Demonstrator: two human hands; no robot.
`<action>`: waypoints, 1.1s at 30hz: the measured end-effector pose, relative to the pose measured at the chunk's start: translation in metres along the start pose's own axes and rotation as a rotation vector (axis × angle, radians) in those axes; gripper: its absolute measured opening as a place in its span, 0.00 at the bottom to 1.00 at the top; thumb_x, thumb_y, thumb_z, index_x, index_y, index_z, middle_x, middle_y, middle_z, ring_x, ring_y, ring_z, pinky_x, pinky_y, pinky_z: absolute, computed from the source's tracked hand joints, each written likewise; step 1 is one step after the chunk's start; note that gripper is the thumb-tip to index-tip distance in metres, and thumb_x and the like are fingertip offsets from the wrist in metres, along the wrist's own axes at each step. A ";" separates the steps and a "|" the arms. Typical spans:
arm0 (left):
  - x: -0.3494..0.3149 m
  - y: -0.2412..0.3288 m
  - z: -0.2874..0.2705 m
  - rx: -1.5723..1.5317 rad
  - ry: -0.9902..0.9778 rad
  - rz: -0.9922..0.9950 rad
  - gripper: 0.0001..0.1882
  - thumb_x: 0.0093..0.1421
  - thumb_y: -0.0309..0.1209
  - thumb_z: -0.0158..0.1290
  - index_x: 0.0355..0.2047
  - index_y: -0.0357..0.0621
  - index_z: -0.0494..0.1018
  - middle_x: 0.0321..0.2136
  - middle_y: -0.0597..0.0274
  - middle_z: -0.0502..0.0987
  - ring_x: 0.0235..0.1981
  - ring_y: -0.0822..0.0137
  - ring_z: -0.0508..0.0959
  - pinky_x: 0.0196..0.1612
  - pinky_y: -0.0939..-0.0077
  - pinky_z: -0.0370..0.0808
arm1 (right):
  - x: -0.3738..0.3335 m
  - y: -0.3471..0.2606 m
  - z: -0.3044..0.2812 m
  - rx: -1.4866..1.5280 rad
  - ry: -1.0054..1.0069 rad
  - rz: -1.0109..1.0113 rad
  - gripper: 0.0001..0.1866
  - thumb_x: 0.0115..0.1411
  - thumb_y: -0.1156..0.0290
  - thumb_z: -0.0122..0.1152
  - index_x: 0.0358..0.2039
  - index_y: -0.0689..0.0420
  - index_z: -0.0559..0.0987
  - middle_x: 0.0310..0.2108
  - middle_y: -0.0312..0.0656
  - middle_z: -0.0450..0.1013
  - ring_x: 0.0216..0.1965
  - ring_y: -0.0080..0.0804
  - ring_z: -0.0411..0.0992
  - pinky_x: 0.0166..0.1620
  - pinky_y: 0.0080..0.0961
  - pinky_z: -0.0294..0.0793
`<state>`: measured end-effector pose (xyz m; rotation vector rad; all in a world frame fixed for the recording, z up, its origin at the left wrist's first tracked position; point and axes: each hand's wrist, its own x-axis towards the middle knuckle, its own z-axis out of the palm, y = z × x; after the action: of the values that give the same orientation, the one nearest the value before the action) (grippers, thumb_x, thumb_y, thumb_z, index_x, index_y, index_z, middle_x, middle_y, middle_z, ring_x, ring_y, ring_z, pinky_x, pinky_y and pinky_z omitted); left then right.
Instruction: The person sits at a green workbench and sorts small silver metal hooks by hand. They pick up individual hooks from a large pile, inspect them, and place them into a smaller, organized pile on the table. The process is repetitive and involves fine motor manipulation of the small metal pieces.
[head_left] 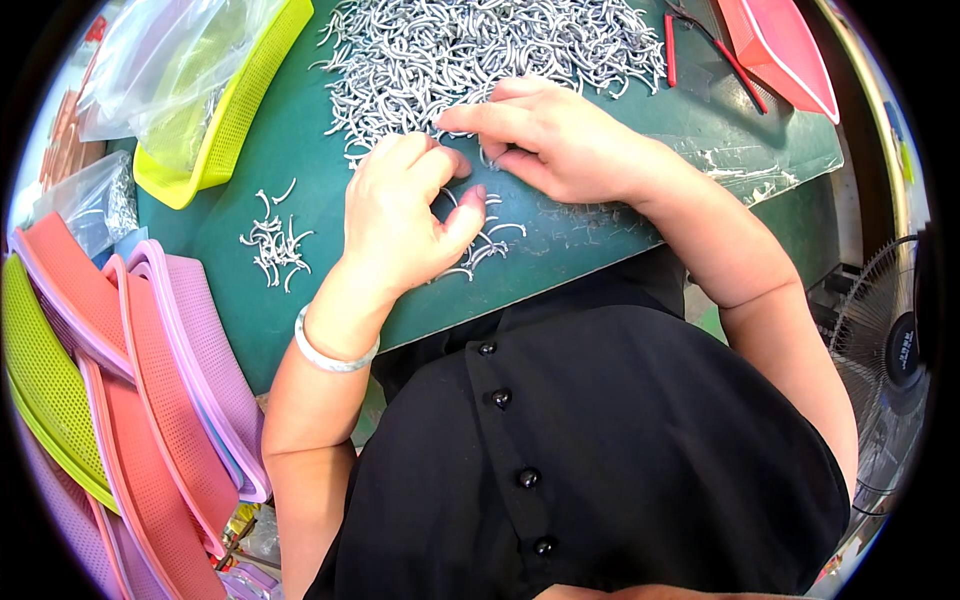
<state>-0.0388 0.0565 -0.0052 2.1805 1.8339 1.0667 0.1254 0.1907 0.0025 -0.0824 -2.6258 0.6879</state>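
A large heap of small curved silvery-grey pieces (480, 50) covers the far middle of the green tabletop. My right hand (560, 140) rests at the heap's near edge, its index finger stretched onto the pieces and its thumb apart. To its left, my left hand (405, 205) lies with bent fingers, a gap showing between thumb and index finger. Its other fingertips are partly hidden. A few loose curved pieces (490, 243) lie beside and under its thumb. Further left is a small separate cluster of curved pieces (273, 245).
A lime-green perforated basket (225, 130) with clear plastic bags stands at the far left. Red-handled pliers (740, 75) lie near a pink basket (790, 60) at far right. Stacked colourful baskets (170, 390) crowd the left side. A fan (890, 340) stands right of the table.
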 end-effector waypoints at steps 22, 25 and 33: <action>0.002 -0.005 0.005 0.005 0.006 -0.009 0.07 0.45 0.22 0.61 0.26 0.45 0.75 0.22 0.63 0.68 0.27 0.59 0.71 0.30 0.65 0.70 | -0.002 0.006 -0.001 0.034 0.008 0.003 0.29 0.48 0.83 0.59 0.54 0.55 0.74 0.28 0.37 0.72 0.36 0.39 0.70 0.43 0.36 0.71; 0.002 -0.004 0.005 -0.006 0.012 -0.010 0.07 0.45 0.21 0.61 0.25 0.45 0.75 0.22 0.63 0.69 0.27 0.58 0.71 0.30 0.65 0.70 | -0.002 0.006 -0.002 0.043 0.003 0.005 0.29 0.47 0.83 0.59 0.53 0.55 0.74 0.28 0.37 0.71 0.37 0.39 0.70 0.43 0.36 0.71; 0.002 -0.002 0.003 0.015 -0.009 0.017 0.08 0.46 0.19 0.60 0.26 0.43 0.75 0.24 0.62 0.72 0.27 0.60 0.72 0.31 0.69 0.70 | -0.002 0.005 -0.003 0.044 -0.009 0.015 0.31 0.47 0.83 0.59 0.55 0.54 0.72 0.28 0.36 0.71 0.37 0.38 0.70 0.43 0.36 0.71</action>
<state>-0.0383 0.0600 -0.0075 2.2096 1.8281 1.0484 0.1281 0.1960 0.0016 -0.0860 -2.6201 0.7523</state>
